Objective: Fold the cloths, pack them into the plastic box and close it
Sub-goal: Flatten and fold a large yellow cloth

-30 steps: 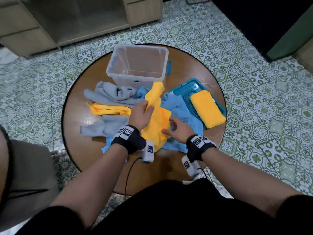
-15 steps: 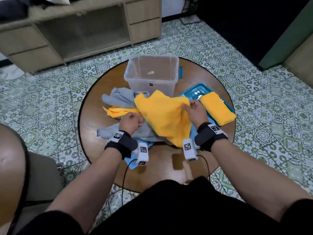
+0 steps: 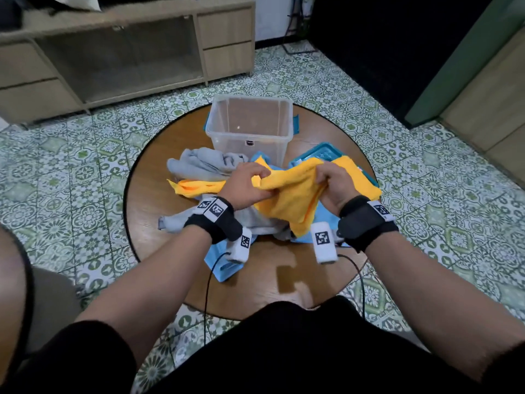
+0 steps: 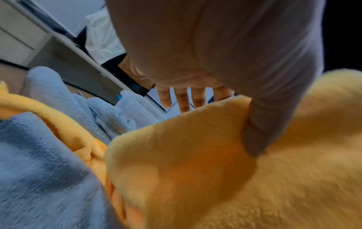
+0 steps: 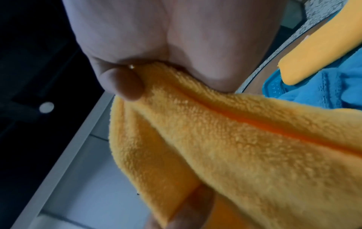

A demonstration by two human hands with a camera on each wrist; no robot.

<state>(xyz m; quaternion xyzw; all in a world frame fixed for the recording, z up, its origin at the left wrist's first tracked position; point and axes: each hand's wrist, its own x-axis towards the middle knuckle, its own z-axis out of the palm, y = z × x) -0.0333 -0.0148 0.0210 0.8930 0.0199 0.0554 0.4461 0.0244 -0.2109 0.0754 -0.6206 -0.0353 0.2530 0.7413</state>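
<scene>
My left hand (image 3: 245, 185) and right hand (image 3: 333, 185) both pinching yellow cloth (image 3: 289, 200), lifted over cloth pile on worktop (image 3: 147, 194). Plastic box (image 3: 250, 125) behind, uncovered; I see lid (image 3: 318, 152) beside.

Black wristbands (image 3: 366, 220) with square-code tags, white wrist cameras (image 3: 323, 242), thin black cables (image 3: 208, 285), black sleeves (image 3: 85, 354)

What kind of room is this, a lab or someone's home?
Most likely a home living room: patterned green floor tiles, a low wooden cabinet with drawers along the wall, and a small round wooden table heaped with cloths.
</scene>
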